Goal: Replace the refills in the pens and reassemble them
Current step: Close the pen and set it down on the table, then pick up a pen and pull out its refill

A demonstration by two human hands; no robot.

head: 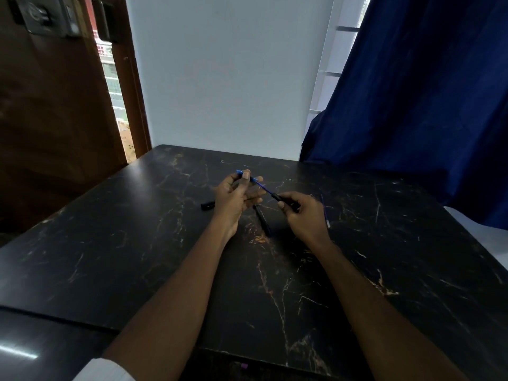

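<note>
Above the middle of the black marble table (137, 243), my left hand (236, 195) pinches the blue end of a pen (248, 177). A thin blue refill (264, 189) runs from there down to the right into a black pen part (284, 201), which my right hand (303, 215) grips. A black pen barrel (262, 220) lies on the table between my hands. A short black cap (207, 205) rests left of my left hand. A loose refill (325, 211) lies just right of my right hand.
A white wall panel (228, 72) stands behind the table's far edge. A blue curtain (426, 92) hangs at the right. A brown wooden door (55, 105) is at the left.
</note>
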